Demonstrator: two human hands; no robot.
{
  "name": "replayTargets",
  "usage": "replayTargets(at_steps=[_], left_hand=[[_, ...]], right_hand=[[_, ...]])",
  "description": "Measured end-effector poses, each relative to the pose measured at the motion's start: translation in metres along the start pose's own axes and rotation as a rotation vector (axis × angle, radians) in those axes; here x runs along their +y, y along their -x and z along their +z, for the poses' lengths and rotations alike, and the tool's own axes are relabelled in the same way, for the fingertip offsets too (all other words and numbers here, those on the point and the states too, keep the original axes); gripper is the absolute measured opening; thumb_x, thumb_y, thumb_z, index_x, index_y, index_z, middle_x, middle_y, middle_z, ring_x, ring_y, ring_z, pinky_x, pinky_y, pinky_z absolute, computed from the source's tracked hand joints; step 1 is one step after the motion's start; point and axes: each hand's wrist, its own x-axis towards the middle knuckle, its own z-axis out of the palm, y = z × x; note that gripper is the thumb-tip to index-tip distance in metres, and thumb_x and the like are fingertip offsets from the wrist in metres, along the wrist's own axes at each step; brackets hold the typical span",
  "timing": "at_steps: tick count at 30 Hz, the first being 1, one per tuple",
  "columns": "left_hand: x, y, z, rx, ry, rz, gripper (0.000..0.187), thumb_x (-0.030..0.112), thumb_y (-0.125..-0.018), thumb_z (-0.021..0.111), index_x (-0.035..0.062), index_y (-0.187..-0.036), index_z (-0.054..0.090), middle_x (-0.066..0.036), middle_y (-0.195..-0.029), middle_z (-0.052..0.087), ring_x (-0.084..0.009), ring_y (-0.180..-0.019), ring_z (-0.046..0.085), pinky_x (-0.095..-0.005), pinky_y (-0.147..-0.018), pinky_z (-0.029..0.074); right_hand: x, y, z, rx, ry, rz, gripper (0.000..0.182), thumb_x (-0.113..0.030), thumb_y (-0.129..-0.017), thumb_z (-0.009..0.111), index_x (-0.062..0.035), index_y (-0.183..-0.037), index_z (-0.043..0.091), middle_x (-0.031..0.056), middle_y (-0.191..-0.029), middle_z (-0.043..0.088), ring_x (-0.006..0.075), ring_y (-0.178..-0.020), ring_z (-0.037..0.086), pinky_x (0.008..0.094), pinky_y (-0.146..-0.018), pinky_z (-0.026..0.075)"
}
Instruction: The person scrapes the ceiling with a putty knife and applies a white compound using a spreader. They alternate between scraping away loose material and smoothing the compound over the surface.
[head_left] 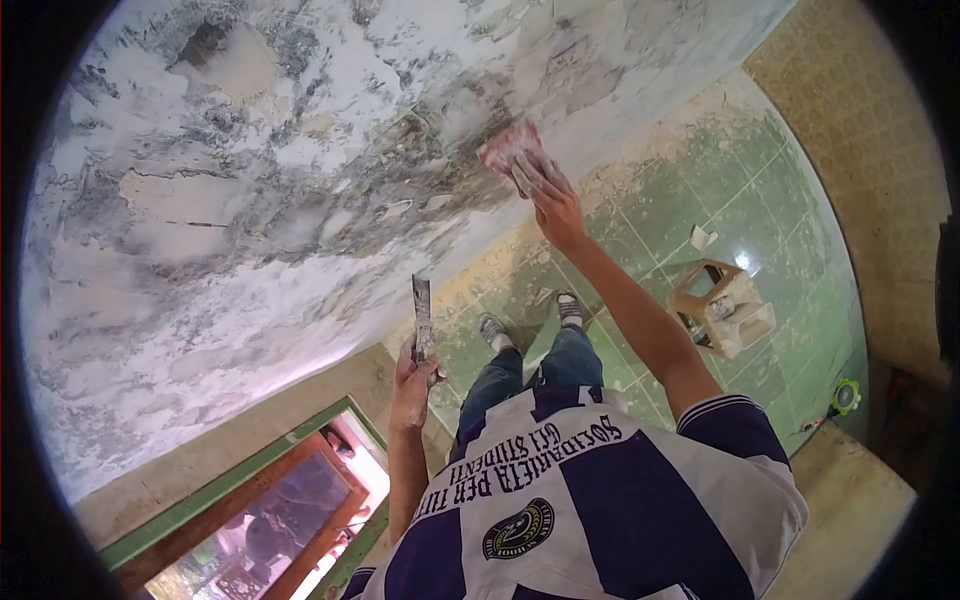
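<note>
1. Nearest, on the body side of both grips, a printed shirt (600, 470) is being worn.
2. A scraper (422, 310) is being held by the left hand (408, 392), with fingers closed around its lower end; its long axis is being pointed forward, blade beyond the grip.
3. A reddish pad (510, 147) is being held under the flattened fingers of the right hand (548, 200) (whether it is cloth, sponge or abrasive cannot be told through the blur).
4. Just beyond the right grip, the patchy wall (320, 200) is apparently being touched by the pad; its worked spot is being reached more closely by the right hand than by the left.
5. Farther off, below the right grip, a boxy object (722, 305) is being supported by the tiled floor (660, 210).
</note>
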Motion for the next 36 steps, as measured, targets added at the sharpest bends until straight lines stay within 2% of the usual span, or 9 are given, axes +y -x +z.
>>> replayTargets(at_steps=[5, 10, 18, 20, 21, 23, 24, 26, 36], left_hand=[[0.003, 0.005, 0.038, 0.008, 0.044, 0.061, 0.053, 0.006, -0.092, 0.057, 0.0016, -0.143, 0.042, -0.004, -0.107, 0.057, -0.0093, -0.077, 0.056, -0.0269, -0.067, 0.051], [-0.002, 0.002, 0.038, -0.012, -0.03, 0.085, 0.054, 0.005, -0.091, 0.057, 0.0017, -0.144, 0.043, -0.005, -0.123, 0.06, -0.0092, -0.08, 0.057, -0.026, -0.072, 0.051], [0.005, 0.02, 0.064, 0.064, 0.113, 0.142, 0.055, 0.004, -0.09, 0.055, 0.001, -0.144, 0.042, -0.006, -0.126, 0.06, -0.0099, -0.078, 0.057, -0.0276, -0.071, 0.052], [0.002, 0.023, 0.07, 0.101, 0.123, 0.194, 0.055, 0.004, -0.09, 0.056, 0.0013, -0.143, 0.043, -0.006, -0.125, 0.059, -0.0102, -0.077, 0.057, -0.027, -0.068, 0.051], [-0.001, 0.023, 0.071, 0.107, 0.14, 0.194, 0.055, 0.004, -0.09, 0.056, 0.0013, -0.143, 0.043, -0.006, -0.125, 0.059, -0.0102, -0.077, 0.057, -0.027, -0.068, 0.051], [-0.009, 0.024, 0.074, 0.05, 0.201, 0.32, 0.051, 0.005, -0.09, 0.058, 0.0007, -0.14, 0.047, -0.006, -0.117, 0.061, -0.0095, -0.075, 0.056, -0.0267, -0.064, 0.047], [-0.01, 0.025, 0.077, 0.055, 0.216, 0.318, 0.051, 0.005, -0.09, 0.058, 0.0007, -0.14, 0.047, -0.006, -0.117, 0.061, -0.0095, -0.075, 0.056, -0.0267, -0.064, 0.047], [-0.005, 0.031, 0.085, 0.061, 0.234, 0.208, 0.043, 0.008, -0.092, 0.063, -0.0019, -0.132, 0.054, -0.002, -0.096, 0.059, -0.0081, -0.068, 0.05, -0.025, -0.057, 0.04], [0.017, 0.048, 0.091, -0.084, 0.317, 0.057, 0.038, 0.014, -0.092, 0.068, -0.004, -0.123, 0.057, 0.001, -0.078, 0.058, -0.0038, -0.053, 0.042, -0.0218, -0.045, 0.03]], right_hand=[[-0.033, -0.093, -0.024, 0.295, -0.056, -0.183, 0.051, 0.002, -0.084, 0.056, -0.0129, -0.132, 0.062, 0.0036, -0.144, 0.054, 0.0299, -0.139, 0.044, 0.0467, -0.113, 0.039], [0.007, -0.063, 0.055, 0.05, 0.072, -0.333, 0.052, -0.007, -0.082, 0.062, -0.0147, -0.133, 0.06, 0.0004, -0.147, 0.048, 0.0287, -0.137, 0.044, 0.0462, -0.115, 0.037], [0.027, 0.055, 0.03, -0.287, 0.099, -0.29, 0.055, -0.004, -0.081, 0.06, -0.0136, -0.135, 0.057, 0.0029, -0.144, 0.052, 0.0311, -0.135, 0.046, 0.047, -0.112, 0.04], [0.012, 0.057, -0.001, -0.23, -0.201, 0.044, 0.04, -0.005, -0.089, 0.059, -0.0083, -0.129, 0.061, 0.0085, -0.13, 0.06, 0.0299, -0.123, 0.058, 0.0442, -0.106, 0.046], [0.005, 0.054, -0.016, -0.244, -0.199, 0.032, 0.04, -0.005, -0.089, 0.059, -0.0083, -0.129, 0.061, 0.0085, -0.13, 0.06, 0.0299, -0.123, 0.058, 0.0442, -0.106, 0.046], [-0.006, 0.05, -0.041, -0.221, -0.637, 0.589, 0.031, -0.012, -0.099, 0.055, -0.005, -0.129, 0.058, 0.0099, -0.121, 0.063, 0.0239, -0.109, 0.064, 0.0403, -0.097, 0.051], [-0.01, 0.044, -0.052, -0.236, -0.63, 0.583, 0.031, -0.012, -0.099, 0.055, -0.005, -0.129, 0.058, 0.0099, -0.121, 0.063, 0.0239, -0.109, 0.064, 0.0403, -0.097, 0.051], [-0.02, 0.034, -0.071, -0.134, -1.243, 0.999, 0.029, -0.019, -0.104, 0.05, -0.0044, -0.13, 0.053, 0.0073, -0.119, 0.063, 0.0163, -0.104, 0.065, 0.0364, -0.088, 0.054], [-0.07, -0.002, -0.118, -0.316, -1.334, 0.968, 0.028, -0.021, -0.104, 0.054, -0.0049, -0.127, 0.052, 0.0047, -0.115, 0.063, 0.0161, -0.102, 0.067, 0.0366, -0.086, 0.057]])
